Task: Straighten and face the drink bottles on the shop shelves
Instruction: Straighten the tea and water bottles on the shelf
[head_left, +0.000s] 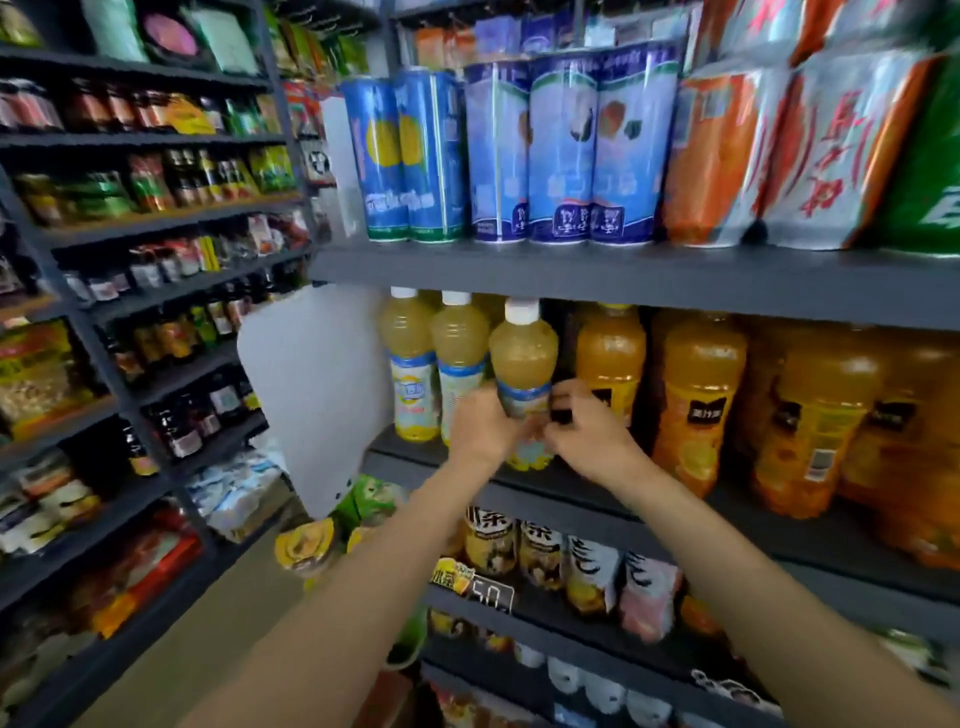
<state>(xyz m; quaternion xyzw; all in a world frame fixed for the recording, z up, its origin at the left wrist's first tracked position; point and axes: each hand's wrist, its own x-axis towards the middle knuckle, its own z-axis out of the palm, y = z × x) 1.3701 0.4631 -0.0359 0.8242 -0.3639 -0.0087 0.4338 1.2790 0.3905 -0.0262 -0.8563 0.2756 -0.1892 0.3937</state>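
A pale yellow drink bottle (522, 358) with a white cap stands at the front edge of the middle shelf (597, 499), third in a row of like bottles. My left hand (480, 423) grips its lower label from the left. My right hand (587, 428) curls round its right side, fingers on the label. Two matching bottles (410, 364) stand just to its left, labels facing out. Orange juice bottles (696, 395) with dark labels fill the shelf to the right, one close behind my right hand.
The shelf board above (623, 275) hangs low over the bottle caps and carries blue cans (405, 156) and snack bags. Below sit cup drinks and a price tag (491, 592). A white panel (317, 395) closes the shelf's left end; an aisle of sauce shelves lies to the left.
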